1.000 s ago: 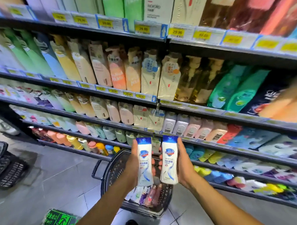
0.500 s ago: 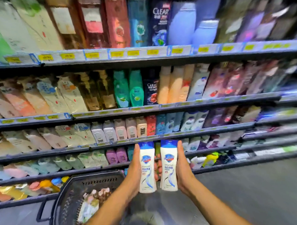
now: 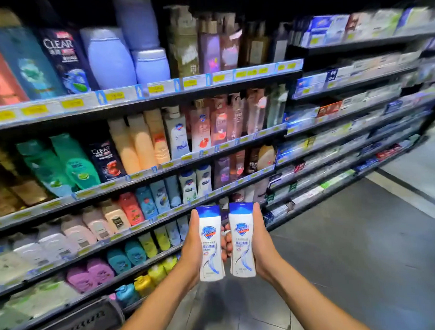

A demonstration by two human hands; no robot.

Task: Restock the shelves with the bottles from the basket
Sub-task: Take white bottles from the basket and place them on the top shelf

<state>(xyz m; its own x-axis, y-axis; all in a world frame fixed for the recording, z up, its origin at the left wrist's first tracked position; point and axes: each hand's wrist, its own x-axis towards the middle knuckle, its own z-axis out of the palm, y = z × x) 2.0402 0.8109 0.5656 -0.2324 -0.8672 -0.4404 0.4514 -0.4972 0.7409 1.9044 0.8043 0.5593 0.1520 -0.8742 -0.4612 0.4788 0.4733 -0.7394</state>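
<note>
Basket (image 3: 76, 323) sits low-left of the hands; left hand (image 3: 190, 251) grips one bottle (image 3: 210, 242) & right hand (image 3: 263, 242) its twin (image 3: 242, 240), upright w/ labels facing out, prob. to match vs shelf (image 3: 143, 93) stock ahead.

Both forearms are bare to the frame's lower edge — no sleeves show. The left hand (image 3: 193, 245) and right hand (image 3: 263, 245) are bare too — ungloved.

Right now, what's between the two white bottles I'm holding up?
In the head view, only fingertips curling around from behind show in the narrow gap between the left bottle and right bottle; the bottles nearly meet at the bottom.
</note>
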